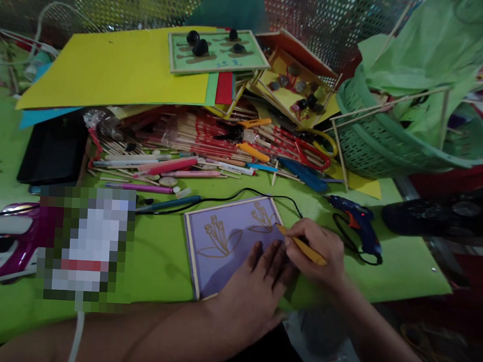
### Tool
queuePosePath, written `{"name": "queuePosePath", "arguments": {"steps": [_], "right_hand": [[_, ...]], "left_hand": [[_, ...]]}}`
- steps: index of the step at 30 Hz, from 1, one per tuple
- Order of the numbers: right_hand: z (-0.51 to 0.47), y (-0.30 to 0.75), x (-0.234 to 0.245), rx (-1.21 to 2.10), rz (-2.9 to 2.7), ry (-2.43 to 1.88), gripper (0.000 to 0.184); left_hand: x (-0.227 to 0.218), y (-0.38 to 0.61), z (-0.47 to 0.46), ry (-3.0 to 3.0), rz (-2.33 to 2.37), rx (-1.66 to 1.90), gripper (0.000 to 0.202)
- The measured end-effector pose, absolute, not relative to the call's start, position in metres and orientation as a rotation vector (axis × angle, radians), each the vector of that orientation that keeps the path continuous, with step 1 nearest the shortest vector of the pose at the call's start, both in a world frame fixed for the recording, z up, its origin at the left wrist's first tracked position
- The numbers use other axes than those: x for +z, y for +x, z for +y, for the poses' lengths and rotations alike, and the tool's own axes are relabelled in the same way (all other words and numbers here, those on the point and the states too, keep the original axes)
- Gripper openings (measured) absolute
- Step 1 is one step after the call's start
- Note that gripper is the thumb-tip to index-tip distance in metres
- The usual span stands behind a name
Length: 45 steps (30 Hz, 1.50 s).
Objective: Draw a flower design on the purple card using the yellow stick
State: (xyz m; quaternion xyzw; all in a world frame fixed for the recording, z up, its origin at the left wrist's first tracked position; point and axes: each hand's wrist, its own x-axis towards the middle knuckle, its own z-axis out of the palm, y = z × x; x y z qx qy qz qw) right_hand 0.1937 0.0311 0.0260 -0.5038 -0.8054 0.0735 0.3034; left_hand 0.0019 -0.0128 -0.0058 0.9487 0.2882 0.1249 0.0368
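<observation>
A purple card [224, 269] edged with thin wooden sticks lies on the green table in front of me. Two flower drawings in yellow-brown line, each with leaves at the base, show on it. My left hand [256, 290] rests on the card's lower right part, fingers stretched out and lying flat. In my right hand [322, 253] is a yellow pen [308, 251], pinched between thumb and fingers. Its tip is at the right-hand drawing, by the card's right edge. Part of the card is hidden under my left hand and forearm.
A blue glue gun [358, 222] with a lit red light lies at the right, near a green basket [373, 139]. Behind the card are pens [181, 167], wooden sticks, scissors [324, 142] and yellow paper [130, 67]. A cable [245, 190] runs just behind the card; a blurred-out object [92, 243] lies left.
</observation>
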Motion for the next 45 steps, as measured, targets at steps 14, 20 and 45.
{"name": "queuePosePath", "arguments": {"steps": [14,20,45], "right_hand": [[0.03,0.192,0.032,0.319,-2.121,-1.329,0.01],[0.028,0.193,0.033,0.367,-2.104,-1.334,0.01],[0.042,0.192,0.023,0.154,-1.977,-1.434,0.008]], "left_hand": [[-0.006,0.003,-0.012,2.895,0.883,0.376,0.086],[-0.007,0.003,-0.011,2.909,0.884,0.347,0.086],[-0.006,0.003,-0.014,2.88,0.901,0.398,0.084]]}}
